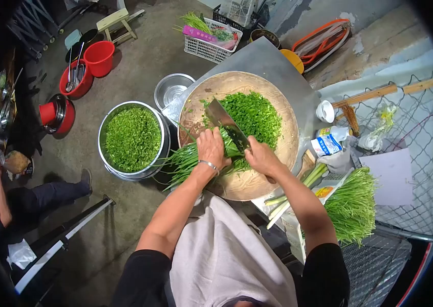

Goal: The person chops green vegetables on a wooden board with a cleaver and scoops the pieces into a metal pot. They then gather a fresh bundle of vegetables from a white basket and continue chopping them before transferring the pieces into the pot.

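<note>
My left hand (211, 149), a bracelet at its wrist, presses down on a bunch of long chives (183, 162) lying across a round wooden chopping board (242, 189). The fingers are closed over the bunch, and the leaf ends hang past the board's left edge. My right hand (261, 157) grips a cleaver (228, 125) by its handle. The broad blade stands close to my left fingers, between the bunch and a heap of chopped greens (251, 115). Part of the cleaver's handle is hidden in my right hand.
A large metal pot (101, 146) full of chopped greens stands left of the board, near a metal bowl (160, 91). Uncut chives (352, 207) and thick scallions (278, 210) lie at right. Red buckets (99, 57) stand far left. Another person's leg (55, 197) shows there.
</note>
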